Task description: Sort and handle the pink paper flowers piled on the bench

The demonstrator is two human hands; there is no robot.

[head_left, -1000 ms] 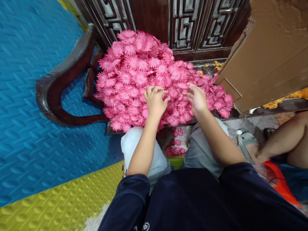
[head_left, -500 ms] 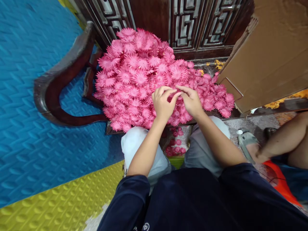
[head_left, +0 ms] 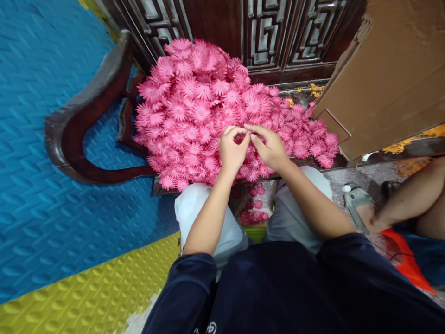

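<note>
A large heap of pink artificial flowers covers the dark wooden bench in front of me. Over the front of the heap, my left hand is closed in a pinch, thumb and forefinger curled into a ring. My right hand meets it from the right, its fingertips pinched together too. The two sets of fingertips touch or nearly touch. Whatever lies between them is too small to make out against the pink behind.
A curved wooden armrest rises at left above blue matting. At right leans a large cardboard sheet or box, with orange bits by it. Pink pieces lie on the floor between my knees. Another person's leg is at right.
My right hand has shifted slightly left, bringing its fingertips closer to my left hand's. The left thumb and forefinger have drawn together into a ring. The heap looks the same.
</note>
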